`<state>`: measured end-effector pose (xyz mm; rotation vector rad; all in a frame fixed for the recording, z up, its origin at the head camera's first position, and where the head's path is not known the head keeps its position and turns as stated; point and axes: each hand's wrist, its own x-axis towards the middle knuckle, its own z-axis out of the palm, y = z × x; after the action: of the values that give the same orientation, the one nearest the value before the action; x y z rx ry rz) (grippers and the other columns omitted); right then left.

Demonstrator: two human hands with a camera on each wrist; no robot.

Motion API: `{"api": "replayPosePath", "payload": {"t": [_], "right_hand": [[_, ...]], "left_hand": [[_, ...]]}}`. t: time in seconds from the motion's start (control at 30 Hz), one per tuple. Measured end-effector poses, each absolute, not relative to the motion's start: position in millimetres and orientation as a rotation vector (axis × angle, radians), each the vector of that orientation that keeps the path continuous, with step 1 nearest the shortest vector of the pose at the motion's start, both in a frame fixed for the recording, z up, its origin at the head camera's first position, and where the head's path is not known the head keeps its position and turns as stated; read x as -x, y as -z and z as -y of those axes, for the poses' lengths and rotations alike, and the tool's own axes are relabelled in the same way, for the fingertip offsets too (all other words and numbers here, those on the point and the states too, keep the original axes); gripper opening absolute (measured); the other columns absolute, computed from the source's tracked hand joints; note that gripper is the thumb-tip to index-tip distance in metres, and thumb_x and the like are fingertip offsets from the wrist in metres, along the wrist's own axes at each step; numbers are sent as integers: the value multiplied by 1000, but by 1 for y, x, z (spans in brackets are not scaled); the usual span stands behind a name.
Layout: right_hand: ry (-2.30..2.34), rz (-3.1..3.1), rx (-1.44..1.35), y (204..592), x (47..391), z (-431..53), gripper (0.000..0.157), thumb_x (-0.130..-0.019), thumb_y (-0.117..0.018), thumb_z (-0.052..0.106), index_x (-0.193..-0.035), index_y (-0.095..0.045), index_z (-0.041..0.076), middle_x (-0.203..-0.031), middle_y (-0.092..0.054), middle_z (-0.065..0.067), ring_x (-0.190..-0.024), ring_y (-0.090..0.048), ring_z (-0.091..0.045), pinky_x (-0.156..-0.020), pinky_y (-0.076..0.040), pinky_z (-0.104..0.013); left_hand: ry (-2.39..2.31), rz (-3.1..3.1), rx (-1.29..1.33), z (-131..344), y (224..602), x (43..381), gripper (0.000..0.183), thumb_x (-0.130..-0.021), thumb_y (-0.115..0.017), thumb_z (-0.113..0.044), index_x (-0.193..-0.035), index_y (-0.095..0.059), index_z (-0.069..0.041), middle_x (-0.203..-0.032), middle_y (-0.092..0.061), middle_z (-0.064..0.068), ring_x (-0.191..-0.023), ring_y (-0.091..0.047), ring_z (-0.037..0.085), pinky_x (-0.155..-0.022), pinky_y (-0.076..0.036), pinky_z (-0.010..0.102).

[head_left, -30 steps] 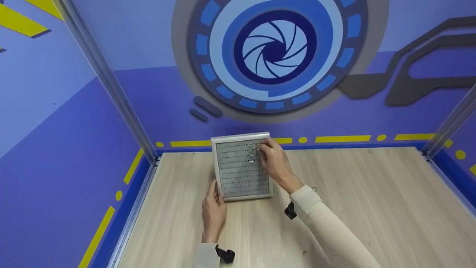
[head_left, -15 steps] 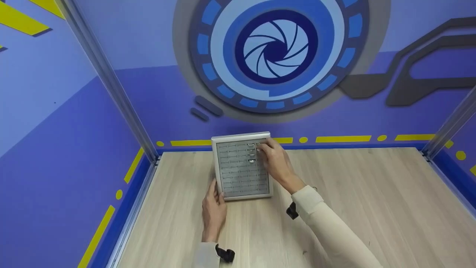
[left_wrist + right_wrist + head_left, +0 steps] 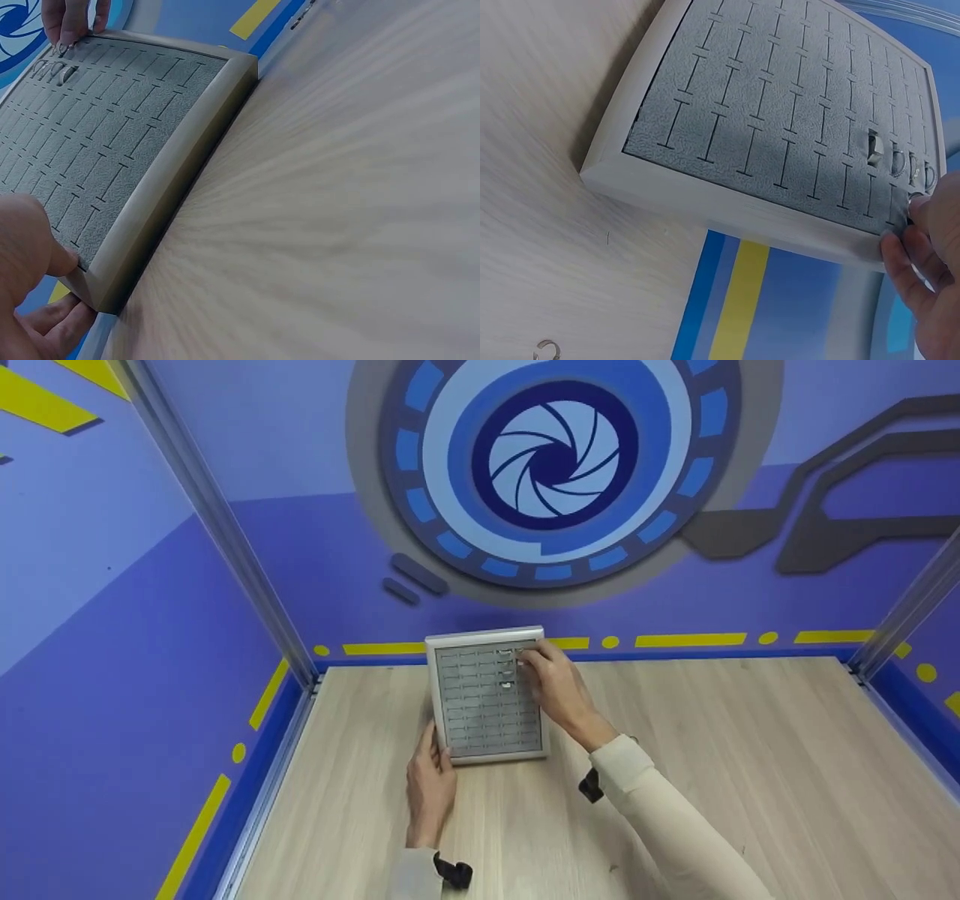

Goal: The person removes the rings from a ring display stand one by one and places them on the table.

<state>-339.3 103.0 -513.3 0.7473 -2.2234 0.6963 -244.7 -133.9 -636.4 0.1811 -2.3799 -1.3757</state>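
Observation:
A ring display tray [image 3: 487,705] with a pale frame and grey slotted padding stands tilted up in the head view. My left hand [image 3: 431,780] grips its lower left corner, thumb on the front and fingers behind, as the left wrist view shows. At the upper right of the tray, my right hand [image 3: 556,686] pinches a ring [image 3: 915,198] at a slot in the end column. Several silver rings sit in the neighbouring column, among them a wide ring [image 3: 875,148]. The fingers partly hide the pinched ring.
A loose open ring [image 3: 547,348] lies on the wooden table [image 3: 735,750], close to the right sleeve. Behind the tray rises a blue printed wall [image 3: 300,562], with metal posts [image 3: 225,540] at the corners.
The right wrist and forearm have shifted slightly to the right, while the fingertips stay at the same slot. The tray and left hand keep their places.

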Motion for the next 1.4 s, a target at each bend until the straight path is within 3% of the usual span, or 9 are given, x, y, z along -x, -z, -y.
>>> {"api": "replayPosePath", "payload": {"t": [0.43,0.67,0.87,1.0,1.4], "right_hand": [[-781,2222,-842,512,334,-106,10,-102,-67,-5,-108,-74,0,-110,-67,-12,-97,-72,-28,-80,-67,-37],[-799,2216,-820,511,326,-113,9,-97,-74,-6,-104,-75,-1,-110,-69,-13,-99,-73,-28,-81,-68,-37],[-899,2243,-787,510,320,-121,7,-94,-76,-8,-98,-77,-2,-106,-69,-13,-91,-71,-25,-72,-67,-31],[-920,2279,-783,511,316,-128,8,-93,-77,-8,-96,-79,-2,-104,-68,-12,-90,-71,-24,-73,-67,-29],[-870,2330,-778,520,309,-149,8,-89,-81,-8,-92,-84,0,-92,-70,-10,-80,-70,-22,-66,-64,-31]], "left_hand": [[1375,2384,-180,135,636,243,62,-105,-65,-5,-163,-45,-12,-157,-55,21,-131,-66,38,-108,-60,51],[1381,2402,-190,133,637,244,61,-105,-65,-4,-162,-44,-9,-160,-52,21,-133,-65,39,-110,-59,49],[1399,2399,-197,134,636,245,62,-105,-65,-3,-163,-44,-11,-161,-52,18,-137,-62,37,-113,-57,48],[1392,2380,-172,134,637,245,63,-103,-66,0,-162,-45,-7,-159,-54,19,-137,-62,37,-113,-56,48],[1396,2392,-195,134,637,246,63,-104,-65,-2,-163,-44,-12,-160,-52,20,-134,-64,38,-110,-59,45]]}}
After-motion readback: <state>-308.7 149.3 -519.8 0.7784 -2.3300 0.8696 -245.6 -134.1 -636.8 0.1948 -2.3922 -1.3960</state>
